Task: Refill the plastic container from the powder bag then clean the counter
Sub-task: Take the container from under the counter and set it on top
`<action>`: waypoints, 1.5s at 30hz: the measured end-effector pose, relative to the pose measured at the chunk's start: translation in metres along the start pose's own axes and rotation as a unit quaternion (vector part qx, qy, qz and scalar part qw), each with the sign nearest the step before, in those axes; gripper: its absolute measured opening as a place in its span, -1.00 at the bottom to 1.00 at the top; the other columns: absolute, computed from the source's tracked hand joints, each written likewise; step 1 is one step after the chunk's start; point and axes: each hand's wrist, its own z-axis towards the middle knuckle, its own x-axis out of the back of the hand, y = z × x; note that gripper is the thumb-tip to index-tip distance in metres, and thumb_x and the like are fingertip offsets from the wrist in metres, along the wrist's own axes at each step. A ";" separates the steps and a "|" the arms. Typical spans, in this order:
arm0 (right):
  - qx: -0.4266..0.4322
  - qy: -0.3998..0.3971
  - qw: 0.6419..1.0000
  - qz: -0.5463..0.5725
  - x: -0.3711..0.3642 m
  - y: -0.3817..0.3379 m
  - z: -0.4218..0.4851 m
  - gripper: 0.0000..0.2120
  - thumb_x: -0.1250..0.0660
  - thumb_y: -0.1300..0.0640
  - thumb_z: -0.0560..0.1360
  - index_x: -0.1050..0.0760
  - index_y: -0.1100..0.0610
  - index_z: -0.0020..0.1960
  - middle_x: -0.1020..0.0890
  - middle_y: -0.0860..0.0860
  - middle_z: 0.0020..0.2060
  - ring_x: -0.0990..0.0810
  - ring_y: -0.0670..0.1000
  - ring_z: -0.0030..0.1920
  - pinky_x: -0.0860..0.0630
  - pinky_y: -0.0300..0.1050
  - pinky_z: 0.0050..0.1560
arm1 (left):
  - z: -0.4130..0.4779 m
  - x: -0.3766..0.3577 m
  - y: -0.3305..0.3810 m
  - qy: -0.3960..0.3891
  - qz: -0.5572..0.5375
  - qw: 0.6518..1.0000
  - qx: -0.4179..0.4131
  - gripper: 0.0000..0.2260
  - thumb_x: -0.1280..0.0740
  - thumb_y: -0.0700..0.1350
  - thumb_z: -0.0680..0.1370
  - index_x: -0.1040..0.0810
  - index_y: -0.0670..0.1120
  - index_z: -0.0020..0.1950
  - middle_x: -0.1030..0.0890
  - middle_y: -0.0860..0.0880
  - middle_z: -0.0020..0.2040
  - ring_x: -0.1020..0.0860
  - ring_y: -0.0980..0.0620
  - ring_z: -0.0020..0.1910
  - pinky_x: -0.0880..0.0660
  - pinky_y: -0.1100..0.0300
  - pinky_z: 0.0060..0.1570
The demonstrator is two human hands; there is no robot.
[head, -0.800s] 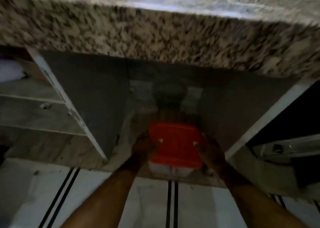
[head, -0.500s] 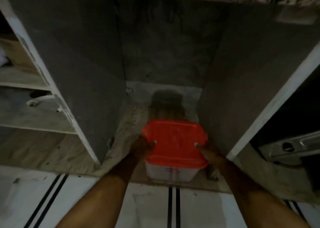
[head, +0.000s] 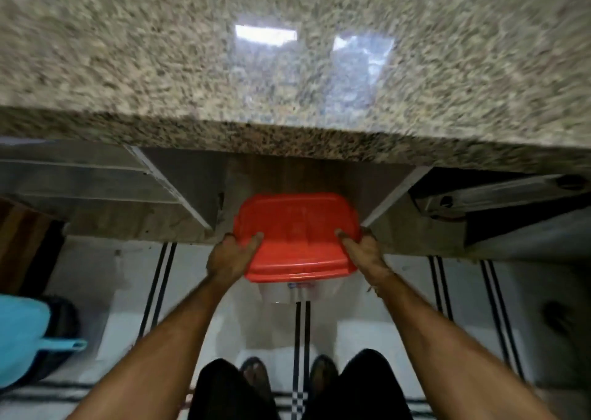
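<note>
Red plastic is filling the middle of the view: the red lid (head: 294, 227) of the plastic container (head: 289, 293), whose clear body is showing just below the lid's near edge. Both bare forearms are stretching forward from the bottom corners of the frame and drawing in toward each other, and the hands are clamping the container from its two sides.

The left hand (head: 228, 259) is gripping the lid's near left corner. Its thumb is lying across the top of the lid and pointing inward, while the other fingers are wrapping down over the rim out of sight. The right hand (head: 364, 253) is mirroring it at the near right corner, with the thumb pressing on the lid's top and the fingers curling round the edge where they cannot be seen.

The container is sitting between the two hands, in front of the open bay (head: 256, 176) under the speckled granite counter (head: 144, 52). Its far edge is reaching the bay's mouth, while its near part is hanging over the white floor tile (head: 399, 291) with black stripes. Whether anything besides the hands is bearing it cannot be told.

The counter's top is showing blurred and is catching two bright reflections. A light blue plastic thing (head: 22, 333) with a handle is lying on the floor at far left — well apart from the container. The person's dark trousers (head: 224, 391) are showing at the bottom edge.
</note>
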 end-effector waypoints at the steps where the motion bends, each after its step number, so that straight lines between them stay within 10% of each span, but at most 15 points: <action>1: -0.001 -0.005 1.000 -0.013 0.011 -0.017 -0.030 -0.22 -0.46 -0.36 0.40 -0.47 0.12 0.42 -0.67 0.10 0.19 -0.69 0.15 0.13 -0.65 0.16 0.21 | -0.028 0.021 0.006 0.004 -0.005 1.000 0.001 -0.25 -0.26 0.46 0.50 -0.46 -0.07 0.47 -0.62 -0.16 0.31 -0.61 -0.21 0.24 -0.47 0.09 0.16; 7: 0.025 -0.003 0.997 -0.078 0.076 -0.115 -0.192 -0.44 -0.42 -0.20 0.55 -0.45 0.16 0.36 -0.62 0.03 0.10 -0.64 0.04 0.03 -0.53 -0.19 -0.17 | -0.181 0.133 0.055 0.023 -0.023 0.999 -0.003 -0.20 -0.29 0.51 0.41 -0.47 -0.08 0.38 -0.66 -0.09 0.15 -0.65 -0.10 -0.02 -0.61 0.03 0.03; 22: 0.212 0.085 0.971 -0.067 0.158 -0.316 -0.325 -0.37 -0.33 -0.47 0.36 -0.63 0.03 0.12 -0.74 -0.03 -0.08 -0.73 0.04 -0.06 -0.66 0.13 0.05 | -0.291 0.339 0.177 0.100 -0.055 0.979 -0.169 -0.37 -0.35 0.48 0.38 -0.52 0.00 0.17 -0.67 -0.04 0.04 -0.66 -0.07 -0.04 -0.62 -0.06 0.05; 42: 0.215 0.099 0.970 -0.046 0.251 -0.488 -0.043 -0.28 -0.28 -0.54 0.35 -0.56 -0.05 0.27 -0.72 -0.01 0.01 -0.73 0.05 -0.04 -0.70 0.18 0.01 | -0.061 0.311 0.455 0.090 -0.063 0.970 -0.215 -0.41 -0.33 0.39 0.51 -0.49 -0.09 0.23 -0.64 -0.05 -0.01 -0.66 0.02 -0.14 -0.55 0.15 -0.32; 45: 0.211 0.093 0.972 -0.052 0.258 -0.496 -0.018 -0.35 -0.24 -0.54 0.40 -0.58 -0.05 0.20 -0.73 -0.02 -0.04 -0.75 0.03 -0.09 -0.72 0.13 -0.06 | -0.039 0.304 0.470 0.068 -0.082 0.974 -0.199 -0.26 -0.30 0.52 0.38 -0.48 -0.07 0.23 -0.66 -0.08 0.01 -0.69 -0.06 -0.11 -0.68 -0.06 -0.18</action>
